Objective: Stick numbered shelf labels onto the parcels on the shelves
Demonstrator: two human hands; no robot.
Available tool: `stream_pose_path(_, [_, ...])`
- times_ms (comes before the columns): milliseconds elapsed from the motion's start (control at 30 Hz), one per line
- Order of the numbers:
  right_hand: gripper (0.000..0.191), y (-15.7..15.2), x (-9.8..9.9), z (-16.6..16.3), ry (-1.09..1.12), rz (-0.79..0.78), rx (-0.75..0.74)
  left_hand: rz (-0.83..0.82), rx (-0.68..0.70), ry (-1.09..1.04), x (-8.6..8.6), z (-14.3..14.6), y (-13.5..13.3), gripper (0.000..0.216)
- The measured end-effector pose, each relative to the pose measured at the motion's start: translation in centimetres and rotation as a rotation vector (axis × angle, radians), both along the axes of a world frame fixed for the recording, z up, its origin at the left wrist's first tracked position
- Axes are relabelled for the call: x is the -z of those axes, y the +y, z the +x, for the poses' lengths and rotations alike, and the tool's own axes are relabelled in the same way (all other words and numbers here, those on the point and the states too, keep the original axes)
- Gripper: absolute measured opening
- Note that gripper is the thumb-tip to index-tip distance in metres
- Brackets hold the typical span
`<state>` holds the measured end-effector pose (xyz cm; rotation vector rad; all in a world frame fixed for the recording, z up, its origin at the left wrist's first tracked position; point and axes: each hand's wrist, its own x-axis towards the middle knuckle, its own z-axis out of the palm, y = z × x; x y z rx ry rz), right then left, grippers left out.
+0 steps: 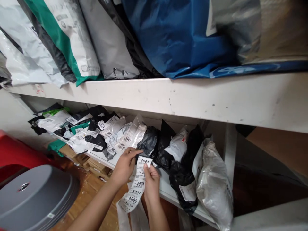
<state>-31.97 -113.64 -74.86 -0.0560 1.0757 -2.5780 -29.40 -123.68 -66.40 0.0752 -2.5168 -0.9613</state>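
My left hand (125, 165) pinches the top of a long white strip of numbered labels (136, 186), near the label that reads 4004. My right hand (151, 183) grips the strip lower down from the right, its thumb on the paper. The strip hangs down between my forearms and shows numbers such as 4006 and 4008. Both hands hover in front of the lower shelf (166, 189), just before a row of plastic mailer parcels (113, 134) that carry similar numbered stickers.
An upper white shelf (192, 99) holds standing mailer bags in white, green, grey and blue (178, 35). More black and white parcels (211, 183) lean at the right of the lower shelf. A grey stool (33, 195) and a red one (14, 150) stand at lower left on a wooden floor.
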Motion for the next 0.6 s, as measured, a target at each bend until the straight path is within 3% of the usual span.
stream_pose_path(200, [0.047,-2.0,0.0,-0.3,0.035,0.155,0.087,-0.050,-0.030,-0.061,-1.1,-0.5,0.4,0.011])
stream_pose_path(300, [0.049,-2.7,-0.5,-0.2,-0.034,0.233,0.165,-0.028,-0.080,-0.036,-0.8,-0.9,0.5,0.011])
stream_pose_path(500, [0.044,-2.0,-0.6,0.6,-0.072,0.040,0.068,0.067,-0.210,0.048,0.2,-1.1,1.0,0.014])
stream_pose_path(600, [0.039,-1.9,-0.2,1.2,-0.144,0.031,0.080,0.079,-0.240,0.070,0.6,-1.3,1.2,0.014])
